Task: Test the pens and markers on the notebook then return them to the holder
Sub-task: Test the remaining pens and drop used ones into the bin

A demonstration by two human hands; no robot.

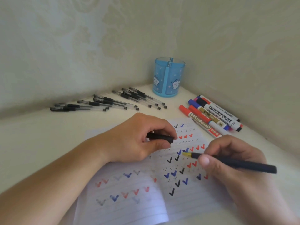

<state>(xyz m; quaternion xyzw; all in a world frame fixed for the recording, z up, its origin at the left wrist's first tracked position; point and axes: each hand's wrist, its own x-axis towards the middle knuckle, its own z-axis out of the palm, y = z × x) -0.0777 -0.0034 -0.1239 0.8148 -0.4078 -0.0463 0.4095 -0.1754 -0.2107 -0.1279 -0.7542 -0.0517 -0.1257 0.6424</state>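
An open lined notebook (133, 203) covered in red, blue and black tick marks lies in front of me. My right hand (230, 161) grips a dark marker (243, 164) whose yellow tip points left, just above the page. My left hand (139, 140) rests on the notebook and pinches the marker's black cap (160, 138). The blue translucent holder (168, 77), divided into compartments, stands in the corner with nothing visible inside it. Several black gel pens (113, 101) lie to its left. Several whiteboard markers (212, 117) lie to its right.
The white desk (40, 135) fits into a corner between two patterned walls. Its right edge runs diagonally just past the whiteboard markers.
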